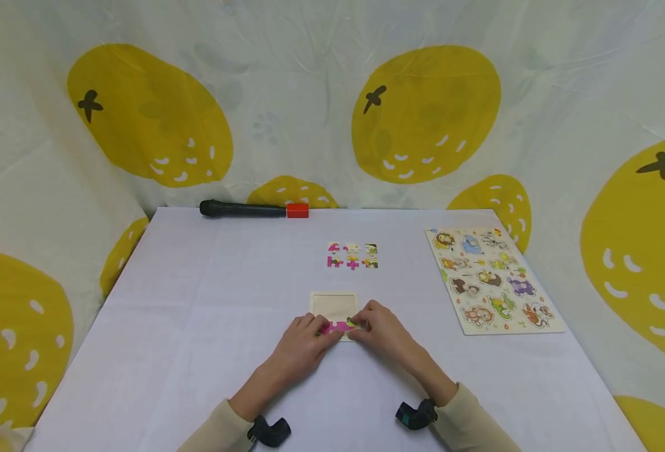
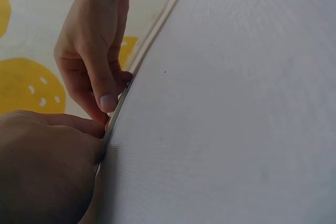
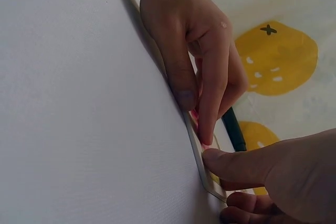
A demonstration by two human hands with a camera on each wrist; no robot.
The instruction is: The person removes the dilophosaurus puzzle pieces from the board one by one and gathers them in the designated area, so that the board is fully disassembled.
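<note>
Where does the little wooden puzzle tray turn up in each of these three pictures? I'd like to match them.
Head: the puzzle tray lies just below the middle, with the left hand and right hand at its near end.
Left wrist: left of centre, only what looks like its thin edge, by the fingertips.
Right wrist: its pale rim shows below and right of centre, partly hidden.
Shared landmark: the yellow print on the backdrop.

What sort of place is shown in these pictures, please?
Probably an indoor space arranged for recording: white fabric printed with large yellow fruits hangs around a white-covered table, and curved black devices, perhaps cameras, are worn at the person's wrists.
</note>
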